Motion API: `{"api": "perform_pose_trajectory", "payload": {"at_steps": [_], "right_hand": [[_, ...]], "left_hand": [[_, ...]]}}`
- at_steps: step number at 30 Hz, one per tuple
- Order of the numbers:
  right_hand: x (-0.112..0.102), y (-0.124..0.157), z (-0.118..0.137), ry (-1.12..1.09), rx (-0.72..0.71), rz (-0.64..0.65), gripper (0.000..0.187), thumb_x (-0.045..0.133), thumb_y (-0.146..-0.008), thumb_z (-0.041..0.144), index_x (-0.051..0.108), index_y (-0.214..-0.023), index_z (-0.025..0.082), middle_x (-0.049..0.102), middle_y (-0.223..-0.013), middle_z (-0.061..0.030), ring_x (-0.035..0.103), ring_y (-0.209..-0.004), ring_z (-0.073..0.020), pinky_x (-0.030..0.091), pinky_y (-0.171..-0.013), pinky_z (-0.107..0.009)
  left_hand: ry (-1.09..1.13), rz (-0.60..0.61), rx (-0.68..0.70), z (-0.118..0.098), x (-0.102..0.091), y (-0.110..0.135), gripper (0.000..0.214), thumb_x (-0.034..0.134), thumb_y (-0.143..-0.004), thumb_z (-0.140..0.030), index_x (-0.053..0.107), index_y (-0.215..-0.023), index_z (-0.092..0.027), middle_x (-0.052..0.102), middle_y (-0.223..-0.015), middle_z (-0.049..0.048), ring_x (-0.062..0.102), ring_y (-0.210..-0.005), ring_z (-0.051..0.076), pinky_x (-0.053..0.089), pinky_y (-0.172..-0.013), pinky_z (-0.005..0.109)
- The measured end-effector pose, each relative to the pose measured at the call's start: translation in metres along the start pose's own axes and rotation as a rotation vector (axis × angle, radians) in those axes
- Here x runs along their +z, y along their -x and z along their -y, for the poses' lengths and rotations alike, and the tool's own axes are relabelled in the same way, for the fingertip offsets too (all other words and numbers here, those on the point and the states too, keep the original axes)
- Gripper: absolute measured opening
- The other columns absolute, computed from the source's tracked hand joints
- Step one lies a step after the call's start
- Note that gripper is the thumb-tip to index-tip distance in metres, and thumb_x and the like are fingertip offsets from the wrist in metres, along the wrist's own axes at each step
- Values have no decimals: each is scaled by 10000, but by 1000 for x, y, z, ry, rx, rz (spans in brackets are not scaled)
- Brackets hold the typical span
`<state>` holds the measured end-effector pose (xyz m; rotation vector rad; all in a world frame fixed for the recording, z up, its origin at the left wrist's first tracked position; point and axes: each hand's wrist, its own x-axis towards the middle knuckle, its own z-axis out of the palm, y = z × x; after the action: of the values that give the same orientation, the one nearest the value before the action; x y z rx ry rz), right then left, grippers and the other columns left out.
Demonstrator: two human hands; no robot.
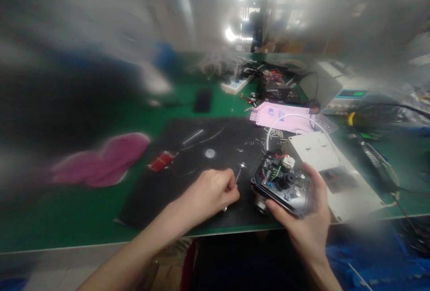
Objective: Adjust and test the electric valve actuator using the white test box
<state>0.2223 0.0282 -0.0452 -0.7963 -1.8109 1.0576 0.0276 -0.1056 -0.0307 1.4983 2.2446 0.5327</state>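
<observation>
My left hand (218,188) is closed around a thin metal tool (238,175). Its bright tip points away from me, and I cannot make out its exact kind. To the right, my right hand (311,210) grips an open black device housing (278,203) by its right side and near edge, holding it tilted. Inside it show a circuit board, a round black lens-like part (288,180), a white round part (288,162) and coloured wires. A metal fitting (261,204) sticks out below. The tool's tip is just left of the housing, apart from it.
Beneath the hands lies a black mat (181,147) on a green table (101,219). Small screws (276,134), a white disc (210,153), a red packet (161,161) and a pink cloth (107,158) lie about. A white panel box (349,188) with a cable stands right; pink sheets (285,116) lie behind.
</observation>
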Motion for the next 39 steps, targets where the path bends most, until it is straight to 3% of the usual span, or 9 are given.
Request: {"api": "perform_pose_trajectory", "payload": {"at_steps": [5, 10, 14, 19, 22, 25, 27, 32, 39], "right_hand": [[14, 0, -11, -91, 44, -14, 997, 952, -679, 401, 472, -1513, 138, 525, -1505, -138, 577, -1352, -237, 560, -1100, -326], [23, 0, -18, -154, 80, 18, 994, 947, -692, 373, 446, -1520, 143, 512, -1523, -148, 583, -1353, -219, 579, -1064, -288], [21, -7, -16, -84, 105, 78, 1008, 935, -694, 429, 436, -1521, 142, 502, -1532, -167, 601, -1341, -241, 601, -1039, -308], [12, -13, -14, 82, 72, 197, 1071, 904, -734, 522, 379, -1587, 143, 470, -1566, -173, 554, -1407, -277, 613, -1024, -325], [-10, -8, -5, 330, 8, 289, 1112, 844, -793, 620, 306, -1651, 160, 434, -1598, -160, 533, -1422, -300, 602, -1044, -383], [-39, -7, 17, 585, -152, 303, 925, 739, -900, 632, 362, -1645, 236, 461, -1582, -104, 533, -1401, -307, 494, -1166, -476], [-52, -14, 32, 700, -300, 226, 660, 711, -946, 564, 540, -1514, 276, 582, -1443, -68, 603, -1268, -262, 502, -1112, -419], [-43, -35, 43, 569, -175, 330, 327, 717, -961, 470, 691, -1232, 289, 671, -982, -9, 612, -787, -122, 506, -675, -234], [-19, -38, 37, 287, 13, 344, 381, 748, -927, 423, 658, -1234, 214, 741, -1087, -39, 731, -915, -128, 593, -805, -207]], "left_hand": [[-97, -268, -116, 29, -27, -59, 129, 565, -969, -258, 631, -952, -148, 714, -887, 91, 691, -819, 216, 459, -756, 297], [2, -373, -56, 28, -22, -92, 189, 533, -1013, -263, 636, -1083, -121, 694, -1100, 158, 695, -996, 256, 521, -916, 377], [294, -299, 143, 14, -12, -82, 346, 395, -1096, -439, 562, -1266, -188, 702, -1184, 110, 723, -999, 178, 594, -895, 314], [670, -50, 393, 4, -7, -64, 904, 927, -743, -471, 488, -1513, -291, 571, -1504, 109, 589, -1385, 268, 510, -1188, 410], [652, -53, 409, 2, -4, -59, 951, 993, -634, -436, 556, -1470, -310, 611, -1454, 72, 603, -1349, 263, 481, -1208, 411], [680, -96, 447, 1, 0, -59, 1005, 1018, -578, -426, 565, -1465, -291, 614, -1452, 70, 607, -1340, 258, 476, -1203, 380], [694, -133, 450, 0, 4, -60, 1016, 1024, -562, -431, 569, -1458, -277, 615, -1449, 68, 609, -1335, 250, 472, -1201, 363], [704, -195, 433, -7, 11, -61, 948, 1004, -605, -463, 581, -1424, -243, 635, -1400, 92, 633, -1278, 255, 518, -1133, 370], [636, -247, 440, -8, 14, -58, 945, 991, -607, -531, 589, -1404, -221, 642, -1357, 95, 637, -1218, 242, 533, -1064, 349]]}}
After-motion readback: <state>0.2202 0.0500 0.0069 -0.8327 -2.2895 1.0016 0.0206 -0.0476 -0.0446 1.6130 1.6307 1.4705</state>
